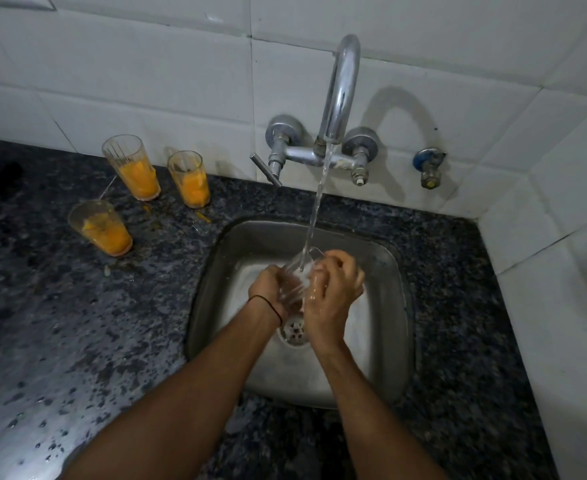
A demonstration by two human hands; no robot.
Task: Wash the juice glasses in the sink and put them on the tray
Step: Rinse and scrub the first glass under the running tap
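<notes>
Colourless clear glass (297, 277) in the grip; three glasses (131, 168) (189, 180) (100, 226) far left of it, clear with orange juice dregs; black thread (268, 303) just behind it at the left wrist; counter (77, 323) around, black-and-grey speckled; sink (389, 306) beneath, dull silver-grey; tap (342, 91) above, chrome; tiles (146, 81) beyond, white; valve (429, 161) right, blue-handled.

Setting: domestic kitchen, sink corner. Evidence: a small stainless steel sink (394, 271) with a drain strainer (294, 330), set into a dark speckled stone countertop (77, 323). Wall-mounted chrome tap (342, 91) with two valves, water running. White tiled walls (146, 81) meet at a corner. Three juice glasses (131, 166) with orange residue stand on the counter left of the sink. A blue-capped wall valve (429, 166) sits right of the tap.
</notes>
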